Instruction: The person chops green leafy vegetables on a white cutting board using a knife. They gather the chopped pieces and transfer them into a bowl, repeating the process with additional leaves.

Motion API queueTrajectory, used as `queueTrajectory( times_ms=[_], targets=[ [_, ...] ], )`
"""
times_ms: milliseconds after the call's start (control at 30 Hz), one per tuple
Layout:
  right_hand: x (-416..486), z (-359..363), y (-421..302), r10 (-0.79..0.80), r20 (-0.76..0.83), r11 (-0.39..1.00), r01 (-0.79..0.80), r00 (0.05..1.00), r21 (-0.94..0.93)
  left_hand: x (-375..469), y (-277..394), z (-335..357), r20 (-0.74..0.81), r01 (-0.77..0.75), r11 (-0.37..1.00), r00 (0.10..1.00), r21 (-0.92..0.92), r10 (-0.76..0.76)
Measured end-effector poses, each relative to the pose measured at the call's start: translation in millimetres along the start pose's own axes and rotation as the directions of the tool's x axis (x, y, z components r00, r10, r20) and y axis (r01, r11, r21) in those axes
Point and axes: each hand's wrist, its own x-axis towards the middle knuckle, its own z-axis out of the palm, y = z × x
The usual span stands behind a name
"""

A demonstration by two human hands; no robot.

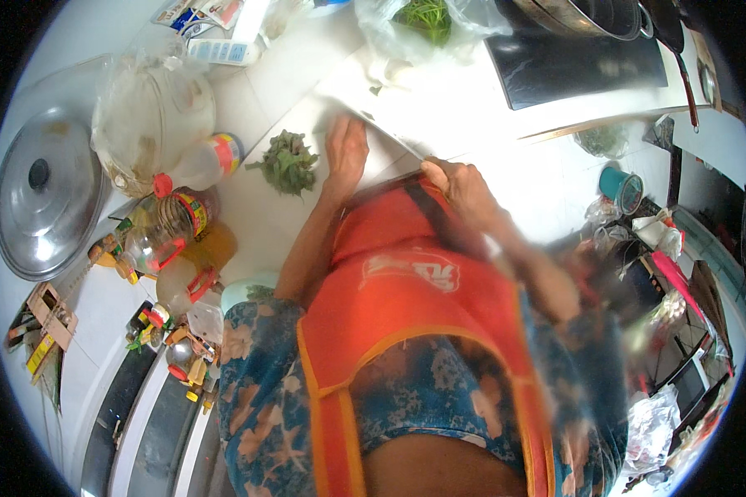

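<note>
My right hand [463, 186] is closed around the near end of a thin flat object [395, 135] with a straight edge. Glare hides whether this is a blade or the rim of a white board. Near its far end, my left hand [347, 146] has its fingers bent down beside the edge; their tips are hidden. To the left of that hand lies a small heap of green leaves [288, 163] on the white tiled counter [248, 214]. Some pale pieces [390, 71] show faintly in the bright area beyond.
Bottles such as a red-capped one [193, 166] crowd the left side, near a large wrapped container [155, 118] and a steel lid [50, 192]. Ahead are a plastic bag of greens [426, 22], a power strip [224, 51], a black cooktop [578, 71] and a metal pot [584, 18].
</note>
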Motion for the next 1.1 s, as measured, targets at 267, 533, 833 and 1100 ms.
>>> queueTrajectory(
  times_ms=[267, 533, 833, 1100],
  targets=[
    [42, 36, 15, 0.198, -0.102, 0.961, -0.173, 0.975, 0.214, 2, 6, -16, -0.04, -0.137, 0.99, 0.99, -0.011, 0.137],
    [1, -18, -23, 0.182, 0.12, 0.97, -0.157, 0.976, -0.187, 6, -4, -8, -0.058, -0.075, 0.997, 0.995, 0.029, 0.077],
    [28, 42, 4, -0.06, -0.126, 0.994, 0.047, 0.99, -0.1, -7, -16, -2, -0.043, -0.135, 0.987, 0.989, 0.09, 0.139],
    [28, 16, 19, 0.021, -0.066, 1.0, -0.021, 0.998, 0.008, -6, -11, -17, -0.022, -0.082, 0.996, 0.996, 0.044, 0.083]
  ],
)
